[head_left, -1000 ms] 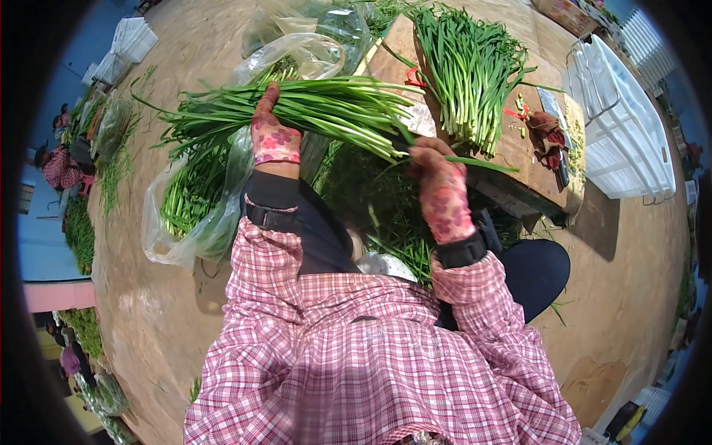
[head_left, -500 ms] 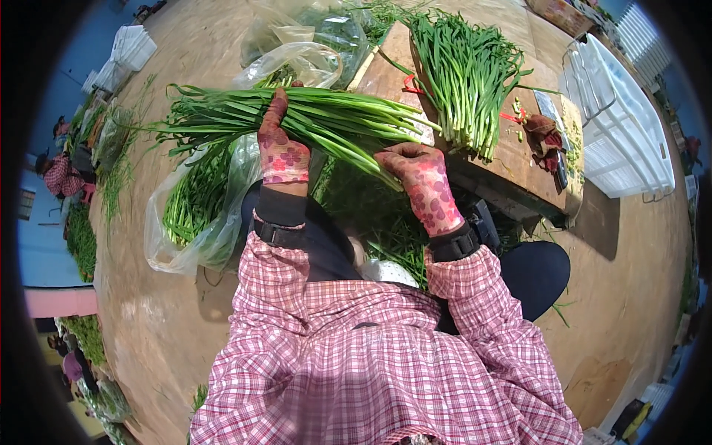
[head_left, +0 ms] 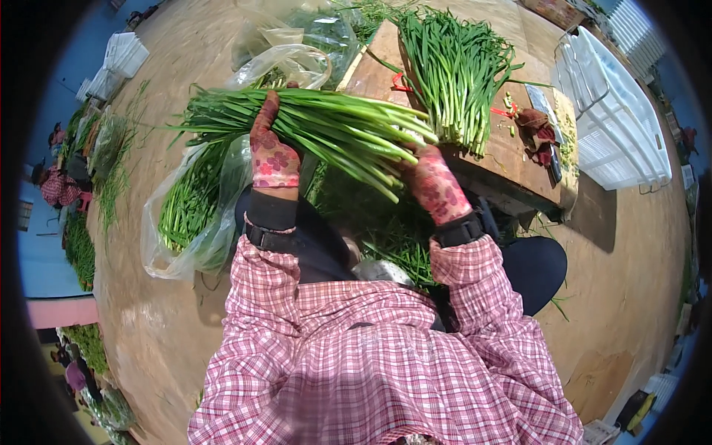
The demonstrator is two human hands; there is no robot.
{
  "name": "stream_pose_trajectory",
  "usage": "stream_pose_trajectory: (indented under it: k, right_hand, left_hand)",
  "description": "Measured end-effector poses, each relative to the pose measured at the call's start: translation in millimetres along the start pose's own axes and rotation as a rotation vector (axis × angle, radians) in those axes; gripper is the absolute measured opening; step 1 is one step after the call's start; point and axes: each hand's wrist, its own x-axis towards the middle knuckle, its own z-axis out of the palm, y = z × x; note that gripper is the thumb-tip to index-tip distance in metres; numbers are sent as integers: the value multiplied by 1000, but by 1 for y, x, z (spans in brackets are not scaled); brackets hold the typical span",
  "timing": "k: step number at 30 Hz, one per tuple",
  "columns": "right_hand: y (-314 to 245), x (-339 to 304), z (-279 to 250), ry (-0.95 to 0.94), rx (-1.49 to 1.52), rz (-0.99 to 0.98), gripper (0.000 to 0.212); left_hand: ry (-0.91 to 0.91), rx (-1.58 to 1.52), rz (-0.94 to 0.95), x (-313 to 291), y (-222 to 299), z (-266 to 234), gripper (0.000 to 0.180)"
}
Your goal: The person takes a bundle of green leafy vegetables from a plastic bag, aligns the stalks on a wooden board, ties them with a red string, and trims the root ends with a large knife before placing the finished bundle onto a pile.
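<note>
My left hand [head_left: 273, 148], in a pink floral glove, is closed around the leafy middle of a bunch of garlic chives [head_left: 341, 130]. The bunch lies across in front of me, leaves to the left and pale stem ends to the right. Against those pale ends rests my right hand [head_left: 439, 187], gloved the same way. Its fingers are mostly hidden behind the stems, so their grip does not show. Just beyond it, a thick pile of garlic chives [head_left: 461, 81] lies on a low wooden board [head_left: 512, 167].
An open plastic bag [head_left: 167, 245] of chives lies left of my knees, another clear bag [head_left: 297, 33] farther off. On the board are a knife [head_left: 545, 111], a dark red cloth [head_left: 535, 126] and red ties [head_left: 401, 83]. White crates [head_left: 615, 111] stand at the right.
My right hand has shifted from pinching near the lower stem tips to lie against the stem ends. The bunch looks more tightly gathered and its stem ends are turned more toward me.
</note>
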Motion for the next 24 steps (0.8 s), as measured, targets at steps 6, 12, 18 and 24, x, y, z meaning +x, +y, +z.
stream_pose_trajectory:
  k: [6,12,18,24]
  right_hand:
    - [-3,-23,30,197,113,-228,20]
    - [-16,-24,2,438,270,153,25]
    - [-17,-20,9,92,446,53,34]
    - [-15,-42,-32,229,105,264,25]
  left_hand:
    - [-30,-11,-60,-7,-1,5,31]
    - [145,22,-16,1,4,-2,28]
    - [118,22,-89,1,-11,-7,26]
    - [116,56,10,8,14,-15,28]
